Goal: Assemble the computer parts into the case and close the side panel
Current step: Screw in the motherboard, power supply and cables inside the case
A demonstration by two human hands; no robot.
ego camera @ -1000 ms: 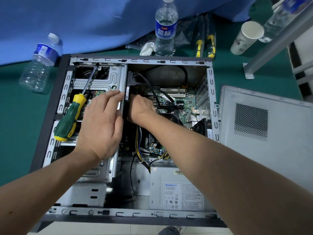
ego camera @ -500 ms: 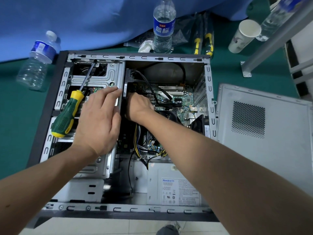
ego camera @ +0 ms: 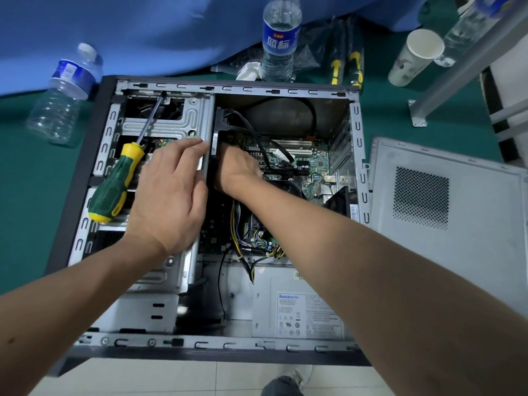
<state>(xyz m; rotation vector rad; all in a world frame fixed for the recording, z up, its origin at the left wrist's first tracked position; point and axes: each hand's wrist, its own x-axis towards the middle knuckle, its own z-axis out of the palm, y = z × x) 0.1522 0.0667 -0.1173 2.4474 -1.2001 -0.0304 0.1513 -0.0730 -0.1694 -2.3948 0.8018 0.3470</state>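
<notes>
Both hands work inside the open computer case [ego camera: 85,155], which lies on its side on the green table [ego camera: 28,195]. Left hand [ego camera: 168,195] rests palm-down on the metal drive cage [ego camera: 160,121], fingers extended and relaxed toward the cage's right edge, gripping nothing. Right hand [ego camera: 237,170] reaches down beside that edge, above the motherboard [ego camera: 311,164]; its fingers are hidden below, so whether it grips anything cannot be told. Green-and-yellow screwdriver [ego camera: 114,184] lies diagonally across the cage, just left of the left hand. Power supply [ego camera: 297,310] sits at the case's near end. Detached side panel [ego camera: 445,224] lies flat to the right of the case. Two water bottles [ego camera: 63,95] and a paper cup [ego camera: 414,58] stand beyond the case.
</notes>
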